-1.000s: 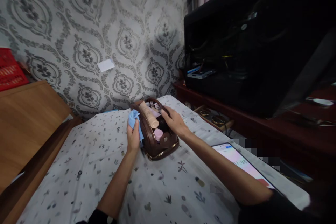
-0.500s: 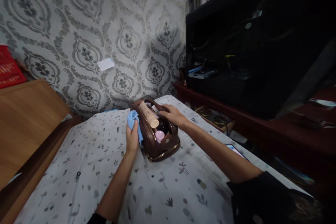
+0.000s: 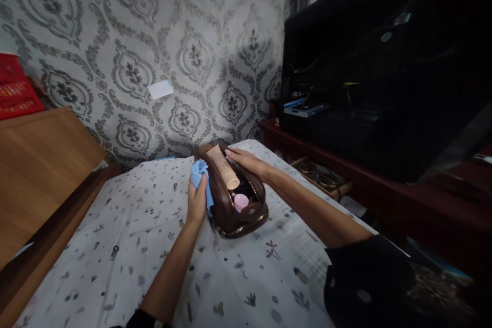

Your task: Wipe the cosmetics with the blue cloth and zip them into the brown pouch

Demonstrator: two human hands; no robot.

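Note:
A brown open toiletry pouch point(image 3: 225, 212) stands on a table covered by a white patterned cloth point(image 3: 126, 251). A beige tube point(image 3: 226, 168) and a pink-capped bottle point(image 3: 241, 201) stick out of it. My left hand point(image 3: 197, 200) is closed on a blue cloth point(image 3: 200, 173) and presses it against the pouch's left side. My right hand point(image 3: 246, 160) lies over the pouch's far right rim, fingers stretched toward the items inside.
A dark wooden cabinet point(image 3: 346, 164) with a large black TV point(image 3: 384, 61) stands at the right. A wooden board point(image 3: 42, 164) leans at the left below a red crate point(image 3: 15, 95). Patterned wallpaper point(image 3: 154, 51) is behind the table.
The view shifted; the phone at the right is no longer seen. My right hand slid further toward the pouch's far end. My left hand kept the blue cloth against the pouch.

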